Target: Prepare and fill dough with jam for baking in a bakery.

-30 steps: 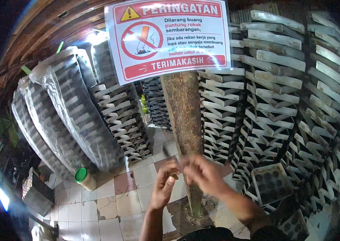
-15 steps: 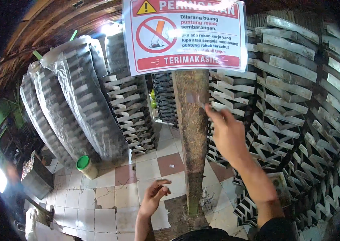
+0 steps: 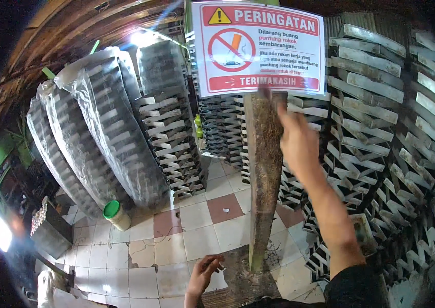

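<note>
My right hand is raised at the top of a rough wooden post. Its fingers are closed on a small hand tool whose dark head is blurred; its exact kind cannot be made out. Just behind the tool, a laminated red-and-white warning sign with a no-smoking picture covers the post's upper part, its lower edge close to the tool. Low in front of me, left of the post's foot, my left hand hangs in the air, loosely curled with nothing visible in it.
Tall stacks of zigzag metal trays fill the right side. On the left stand plastic-wrapped stacks. A green-lidded tub and a grey bin rest on the tiled floor.
The right hand and tool have risen from the post's bark to the sign's lower edge. The view has shifted, so post and sign sit further right. My left hand appears lower, its fingers more curled.
</note>
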Tool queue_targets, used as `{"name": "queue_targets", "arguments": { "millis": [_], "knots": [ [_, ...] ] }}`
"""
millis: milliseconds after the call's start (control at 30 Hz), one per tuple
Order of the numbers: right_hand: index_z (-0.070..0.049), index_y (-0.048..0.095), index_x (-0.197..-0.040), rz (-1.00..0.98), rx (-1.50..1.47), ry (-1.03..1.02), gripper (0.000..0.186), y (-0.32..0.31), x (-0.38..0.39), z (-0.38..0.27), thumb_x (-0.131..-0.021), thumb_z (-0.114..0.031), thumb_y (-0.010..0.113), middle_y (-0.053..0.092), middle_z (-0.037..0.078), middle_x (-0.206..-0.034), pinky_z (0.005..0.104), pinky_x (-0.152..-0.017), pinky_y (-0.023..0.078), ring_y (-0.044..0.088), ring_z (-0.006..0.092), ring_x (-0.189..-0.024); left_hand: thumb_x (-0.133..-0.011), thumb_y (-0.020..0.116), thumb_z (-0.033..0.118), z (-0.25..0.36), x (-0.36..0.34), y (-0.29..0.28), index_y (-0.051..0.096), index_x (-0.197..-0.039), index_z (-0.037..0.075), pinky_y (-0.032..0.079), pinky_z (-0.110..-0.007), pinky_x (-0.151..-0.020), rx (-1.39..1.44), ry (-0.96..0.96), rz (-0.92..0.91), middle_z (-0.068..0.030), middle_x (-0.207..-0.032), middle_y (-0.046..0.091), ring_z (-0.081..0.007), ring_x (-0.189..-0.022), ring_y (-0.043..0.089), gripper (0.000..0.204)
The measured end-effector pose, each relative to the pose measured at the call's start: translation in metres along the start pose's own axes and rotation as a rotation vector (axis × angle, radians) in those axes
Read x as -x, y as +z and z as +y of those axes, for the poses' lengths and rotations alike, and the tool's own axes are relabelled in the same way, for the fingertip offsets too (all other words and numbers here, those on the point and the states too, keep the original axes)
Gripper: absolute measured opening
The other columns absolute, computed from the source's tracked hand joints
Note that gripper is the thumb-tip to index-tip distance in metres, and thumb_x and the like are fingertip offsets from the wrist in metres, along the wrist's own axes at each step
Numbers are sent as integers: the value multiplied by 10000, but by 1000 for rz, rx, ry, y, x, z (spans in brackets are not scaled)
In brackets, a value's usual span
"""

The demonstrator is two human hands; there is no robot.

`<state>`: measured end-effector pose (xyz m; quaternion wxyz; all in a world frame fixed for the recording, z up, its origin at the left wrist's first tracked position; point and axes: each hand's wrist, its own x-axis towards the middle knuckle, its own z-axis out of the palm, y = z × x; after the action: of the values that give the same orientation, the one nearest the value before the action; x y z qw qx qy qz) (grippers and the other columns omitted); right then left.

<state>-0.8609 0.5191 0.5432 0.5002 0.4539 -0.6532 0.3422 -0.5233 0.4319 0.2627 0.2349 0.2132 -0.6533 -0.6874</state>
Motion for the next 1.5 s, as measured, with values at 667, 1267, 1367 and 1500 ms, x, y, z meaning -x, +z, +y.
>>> {"name": "queue_targets", "arguments": {
  "millis": [667, 1267, 1367, 1500],
  "knots": [
    [-9, 739, -1116, -1690, -965, 47, 260, -57, 425, -313, -919, -114, 605, 735, 223, -935, 423, -838, 549, 716, 362, -887, -938, 609, 339, -163, 282, -10, 522, -1359, 38, 529, -531, -941, -1101, -465, 298, -208, -1343, 589, -416, -1189, 612, 525],
    [-16, 706, -1094, -1876, -1092, -1078, 244, -292, 497, -421, -914, -118, 576, 695, 254, -1054, 520, -892, 522, 658, 451, -1017, -900, 666, 310, -168, 528, 185, 387, -1496, -41, 487, -521, -1007, -909, -1059, 1115, -264, -1593, 320, -440, -1367, 422, 746],
    [20, 695, -1071, -1860, -1254, -1086, 243, -328, 509, -461, -913, -95, 551, 687, 280, -1037, 525, -894, 512, 649, 470, -1006, -885, 677, 308, -176, 579, 190, 431, -1490, 14, 481, -527, -1024, -850, -1076, 1204, -241, -1601, 317, -437, -1385, 406, 716],
    [22, 700, -1088, -1778, -1326, -1185, 265, -399, 516, -537, -914, -79, 528, 683, 292, -1028, 521, -906, 511, 651, 467, -1007, -878, 681, 284, -169, 673, 182, 454, -1492, 86, 465, -534, -1057, -888, -1080, 1339, -229, -1614, 296, -441, -1408, 377, 684]
  ]
}}
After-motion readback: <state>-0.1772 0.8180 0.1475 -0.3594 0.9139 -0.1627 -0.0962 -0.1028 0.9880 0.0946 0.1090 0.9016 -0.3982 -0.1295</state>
